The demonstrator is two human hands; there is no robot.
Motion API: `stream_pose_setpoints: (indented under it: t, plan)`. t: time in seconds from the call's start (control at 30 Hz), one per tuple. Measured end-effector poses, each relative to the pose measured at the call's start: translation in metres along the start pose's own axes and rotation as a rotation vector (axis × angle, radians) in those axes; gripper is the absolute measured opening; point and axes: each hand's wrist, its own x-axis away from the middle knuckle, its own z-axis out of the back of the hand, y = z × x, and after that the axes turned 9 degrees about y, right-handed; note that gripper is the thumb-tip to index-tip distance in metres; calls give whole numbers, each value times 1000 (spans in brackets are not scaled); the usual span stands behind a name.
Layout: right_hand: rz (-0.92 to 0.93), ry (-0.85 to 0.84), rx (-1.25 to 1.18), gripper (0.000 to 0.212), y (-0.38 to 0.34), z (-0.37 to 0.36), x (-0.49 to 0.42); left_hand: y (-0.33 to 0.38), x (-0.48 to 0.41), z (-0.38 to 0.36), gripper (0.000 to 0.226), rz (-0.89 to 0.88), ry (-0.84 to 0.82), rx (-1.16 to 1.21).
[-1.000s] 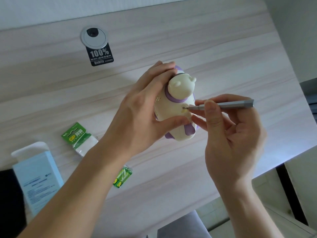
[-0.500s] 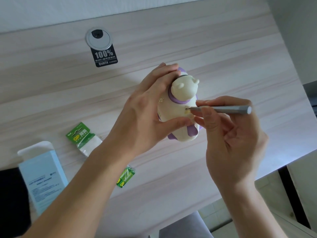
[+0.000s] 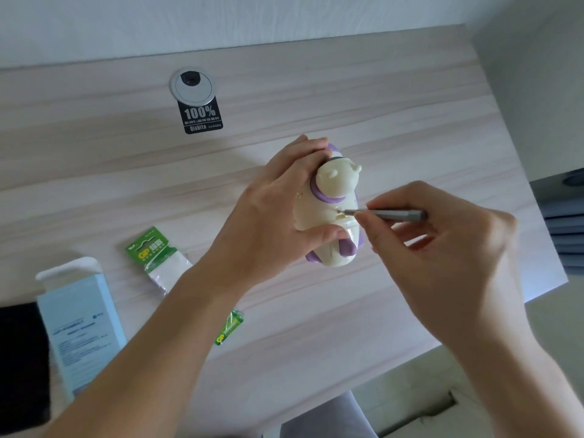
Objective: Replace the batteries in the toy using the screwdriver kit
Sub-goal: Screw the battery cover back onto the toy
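Observation:
A cream toy animal with purple trim (image 3: 325,213) is held just above the wooden desk (image 3: 410,121). My left hand (image 3: 271,222) wraps around its left side, thumb across the body. My right hand (image 3: 442,257) pinches a slim grey screwdriver (image 3: 388,214) between thumb and fingers. Its tip sits in a small screw hole on the toy's side. A green pair of batteries (image 3: 229,327) lies on the desk below my left forearm.
A torn green and white battery pack (image 3: 158,257) lies left of my left wrist. A pale blue box (image 3: 80,324) with an open flap sits at the left edge beside a black object (image 3: 22,358). A grey cable grommet (image 3: 192,85) and black sticker (image 3: 200,116) are at the back.
The screwdriver handle has tilted slightly and my right fingers have shifted along it, tip still in the toy's screw hole. The left hand keeps its hold on the toy.

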Motion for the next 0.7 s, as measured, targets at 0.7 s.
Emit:
stream_pose_setpoints:
  t: [0.7]
  plan:
    - [228,-233,461,25,-12,10,-20,-6,2,-4,77,-28,29,21]
